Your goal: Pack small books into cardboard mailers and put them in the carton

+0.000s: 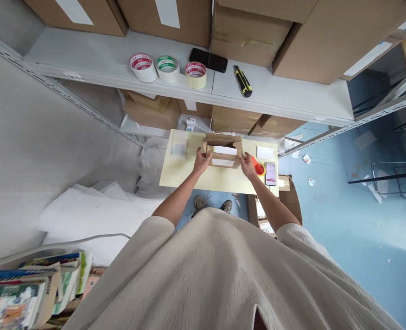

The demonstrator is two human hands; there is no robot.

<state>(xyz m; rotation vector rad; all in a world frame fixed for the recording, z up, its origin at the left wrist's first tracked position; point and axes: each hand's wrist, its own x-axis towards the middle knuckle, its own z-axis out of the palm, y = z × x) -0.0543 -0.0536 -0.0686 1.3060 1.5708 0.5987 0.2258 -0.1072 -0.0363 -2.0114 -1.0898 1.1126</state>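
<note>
Closest to the camera was the person's pale, crinkled short-sleeved shirt (210, 266), with colourful paperback books (20, 293) piled at the lower left. Past these, loose white sheets (96, 206) lay along the left wall, and two grey-brown shoes (227, 206) stood on the blue floor (337, 220). An open brown cardboard carton (291, 201) sat by the right end of the pale yellow rectangular table (216, 179).

Over the middle of that table, both hands held a small brown cardboard box (223, 156) with white labels, its far side open. The left hand (202, 161) pinched its left end between thumb and fingers; the right hand (247, 165) pinched its right end. Just beside the right hand lay an orange-and-yellow ring-shaped tape roll (259, 168), then a phone with a lit screen (271, 174) and, beyond, a white rectangular paper stack (265, 152).

Farther off, a grey metal shelf (285, 94) carried three wide tape rolls (147, 73), a yellow-and-black cutter (243, 82), a flat black object (208, 60) and large brown cartons (251, 43).
</note>
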